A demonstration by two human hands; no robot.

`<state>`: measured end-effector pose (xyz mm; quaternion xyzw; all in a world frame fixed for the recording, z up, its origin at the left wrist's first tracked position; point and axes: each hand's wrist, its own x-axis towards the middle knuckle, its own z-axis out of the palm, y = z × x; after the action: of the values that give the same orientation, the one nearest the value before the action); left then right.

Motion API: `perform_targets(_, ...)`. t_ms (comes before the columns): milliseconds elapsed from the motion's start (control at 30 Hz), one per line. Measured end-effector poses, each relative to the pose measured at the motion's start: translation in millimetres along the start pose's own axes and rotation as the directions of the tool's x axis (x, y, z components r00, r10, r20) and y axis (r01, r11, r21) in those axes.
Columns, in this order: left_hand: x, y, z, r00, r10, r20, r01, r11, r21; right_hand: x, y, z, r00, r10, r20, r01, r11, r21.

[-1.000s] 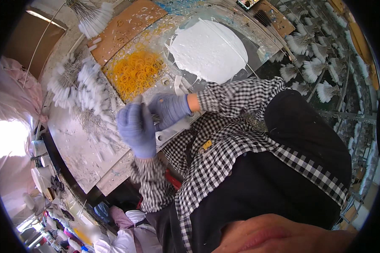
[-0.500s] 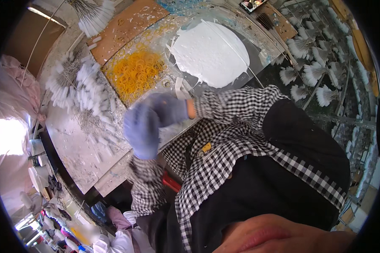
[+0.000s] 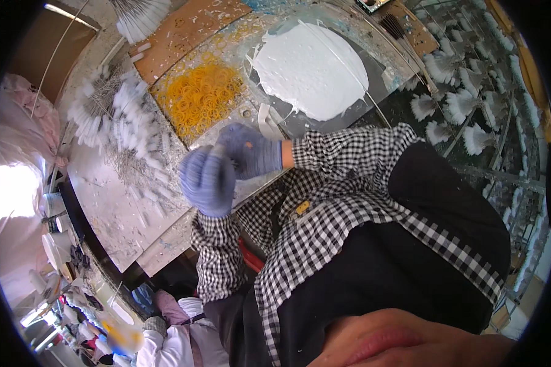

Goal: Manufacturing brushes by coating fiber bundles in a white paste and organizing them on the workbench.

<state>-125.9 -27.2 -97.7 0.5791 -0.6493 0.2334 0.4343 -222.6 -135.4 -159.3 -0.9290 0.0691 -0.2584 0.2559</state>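
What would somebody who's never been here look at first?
Probably the big blob of thick white stuff, spread on a dark grey sheet at the top middle, and the bright pile of yellow rings just left of it. Then the purplish-blue gloves: the left hand and right hand are close together below the rings. Fluffy white tufts fan out at the upper right.
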Motion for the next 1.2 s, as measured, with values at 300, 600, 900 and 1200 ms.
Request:
perform_targets(300,41.5,-36.3,19.0,0.985,-0.143,0.095,0.148,0.987,-0.055,18.5,12.8,25.5,0.971,-0.089,-0.22,0.154,0.941,0.3)
perform_targets(600,16.3,5.3,-13.8,0.976,0.006,0.216,-0.014,0.999,0.038,-9.5,6.3,22.8,0.997,-0.042,0.061,0.016,0.923,0.385)
perform_targets(900,6.0,-2.1,-17.6,0.963,-0.06,0.264,0.043,0.997,0.069,-8.0,4.8,35.9,0.986,-0.006,-0.168,0.063,0.939,0.338)
perform_targets(1200,20.2,-24.0,-19.8,0.964,-0.109,0.241,0.082,0.989,0.122,8.3,6.0,32.5,0.977,0.023,-0.212,0.063,0.917,0.393)
